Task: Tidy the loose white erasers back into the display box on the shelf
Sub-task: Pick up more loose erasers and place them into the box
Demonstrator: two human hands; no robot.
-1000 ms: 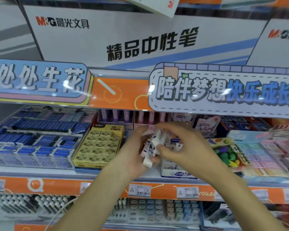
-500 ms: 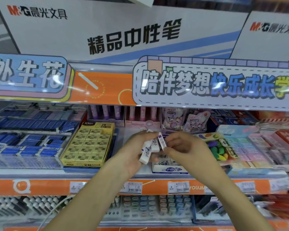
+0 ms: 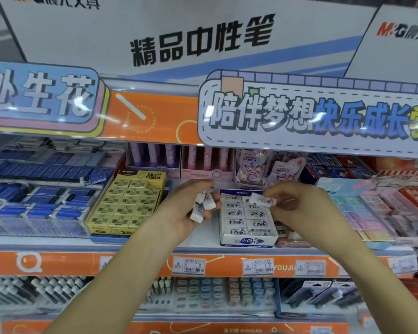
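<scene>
A white and blue display box stands on the shelf, filled with rows of white erasers in printed sleeves. My left hand is just left of the box, closed around a small bunch of loose white erasers. Over the upper right part of the box, my right hand pinches a single white eraser between thumb and fingers. The eraser lies flat, a little above the box's back rows.
A yellow box of 2B erasers sits left of my left hand. Blue erasers fill the far left of the shelf. Pastel eraser packs lie on the right, character packets behind. The orange shelf edge carries price tags.
My hands have parted: the right hand has drawn one eraser out of the bunch in the left hand and carried it right, over the display box. The view has shifted slightly.
</scene>
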